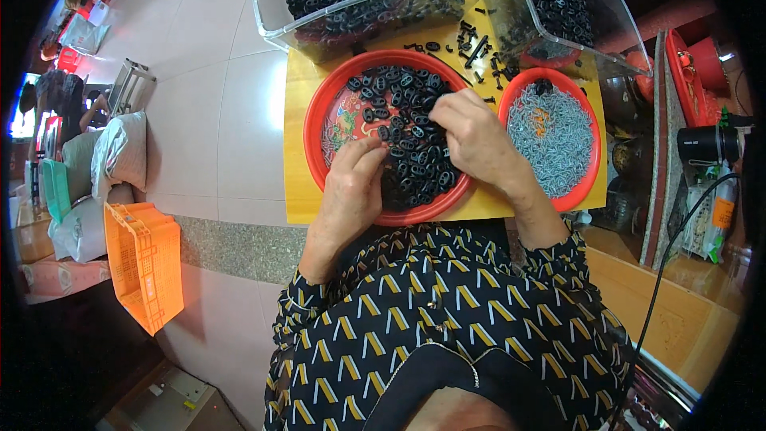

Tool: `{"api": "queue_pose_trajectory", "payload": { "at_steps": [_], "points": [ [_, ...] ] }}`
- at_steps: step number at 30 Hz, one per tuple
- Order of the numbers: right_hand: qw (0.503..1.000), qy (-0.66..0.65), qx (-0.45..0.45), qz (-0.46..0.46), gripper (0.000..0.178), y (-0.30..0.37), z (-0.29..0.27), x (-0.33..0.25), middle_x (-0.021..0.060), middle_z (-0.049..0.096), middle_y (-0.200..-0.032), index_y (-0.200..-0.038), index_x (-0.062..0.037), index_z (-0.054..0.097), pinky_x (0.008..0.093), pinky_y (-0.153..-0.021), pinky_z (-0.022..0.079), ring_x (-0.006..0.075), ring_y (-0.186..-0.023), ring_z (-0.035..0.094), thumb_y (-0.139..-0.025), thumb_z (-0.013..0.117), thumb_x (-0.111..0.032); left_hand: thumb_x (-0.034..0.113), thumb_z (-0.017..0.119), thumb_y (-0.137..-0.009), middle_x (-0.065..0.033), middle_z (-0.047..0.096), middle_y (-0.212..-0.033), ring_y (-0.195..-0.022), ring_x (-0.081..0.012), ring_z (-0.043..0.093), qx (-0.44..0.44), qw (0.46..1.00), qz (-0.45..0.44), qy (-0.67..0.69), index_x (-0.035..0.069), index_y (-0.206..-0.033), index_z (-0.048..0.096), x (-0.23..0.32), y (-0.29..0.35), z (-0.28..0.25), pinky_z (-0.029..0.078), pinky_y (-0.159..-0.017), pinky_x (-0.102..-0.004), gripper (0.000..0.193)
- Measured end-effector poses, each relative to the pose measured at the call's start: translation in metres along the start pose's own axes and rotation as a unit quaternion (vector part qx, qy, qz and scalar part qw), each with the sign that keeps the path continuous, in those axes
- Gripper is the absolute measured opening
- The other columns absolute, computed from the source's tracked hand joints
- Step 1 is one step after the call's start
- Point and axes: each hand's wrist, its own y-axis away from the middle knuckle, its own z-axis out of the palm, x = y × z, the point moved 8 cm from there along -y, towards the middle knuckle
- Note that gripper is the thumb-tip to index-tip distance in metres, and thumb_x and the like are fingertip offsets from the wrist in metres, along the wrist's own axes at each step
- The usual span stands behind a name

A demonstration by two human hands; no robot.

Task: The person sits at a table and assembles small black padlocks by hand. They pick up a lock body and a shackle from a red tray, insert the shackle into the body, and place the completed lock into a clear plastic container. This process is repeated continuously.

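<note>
A round red tray (pixel 317 148) with a patterned bottom lies on the yellow table, holding many small black oval pieces (pixel 416 161) with two holes each. Over its left part, my left hand (pixel 353 182) has thumb and fingers pinched together beside the black pieces. My right hand (pixel 479 140) is over the tray's right side, its fingers curled and closed at the edge of the pile. Whatever is between the fingertips of either hand is too small or hidden to name. Silver screws (pixel 550 152) fill a smaller red tray (pixel 595 161) to the right of my right hand.
Two clear plastic bins (pixel 275 30) (pixel 630 40) with black pieces stand at the table's far side. Loose black parts (pixel 477 52) are scattered on the yellow tabletop (pixel 299 195) between them. An orange crate (pixel 144 263) sits on the floor at left. A black cable (pixel 666 271) hangs at right.
</note>
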Motion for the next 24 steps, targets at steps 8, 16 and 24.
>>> {"api": "queue_pose_trajectory", "payload": {
  "at_steps": [8, 16, 24],
  "points": [
    [0.998, 0.040, -0.044, -0.004, 0.014, -0.003, 0.020, 0.000, 0.0098, 0.052, -0.081, -0.078, -0.0025, 0.059, 0.0356, -0.074, 0.040, 0.0268, -0.081, 0.048, -0.067, 0.050, -0.002, -0.008, 0.049, -0.063, -0.0213, 0.049, -0.108, -0.098, -0.0380, 0.045, -0.017, 0.995, 0.001, -0.099, -0.005, -0.098, 0.052, -0.013, -0.022, 0.011, 0.037, -0.084, -0.0440, 0.035],
    [1.000, 0.009, 0.005, 0.030, 0.013, -0.008, 0.011, 0.009, 0.0119, 0.053, -0.077, -0.077, -0.0009, 0.058, 0.0356, -0.072, 0.041, 0.0287, -0.079, 0.049, -0.065, 0.052, 0.003, -0.009, 0.052, -0.068, -0.0174, 0.053, -0.102, -0.092, -0.0342, 0.050, -0.010, 1.000, -0.007, -0.022, -0.004, -0.095, 0.053, -0.007, -0.009, 0.010, 0.041, -0.080, -0.0378, 0.027],
    [0.996, 0.033, 0.068, 0.041, 0.014, -0.017, 0.002, 0.016, 0.0115, 0.054, -0.083, -0.079, -0.0012, 0.057, 0.0372, -0.074, 0.041, 0.0292, -0.083, 0.050, -0.067, 0.050, 0.001, -0.007, 0.055, -0.064, -0.0188, 0.052, -0.099, -0.090, -0.0346, 0.050, -0.019, 1.000, 0.006, 0.019, -0.004, -0.094, 0.053, -0.008, -0.008, 0.007, 0.041, -0.078, -0.0390, 0.030]
  ]
}}
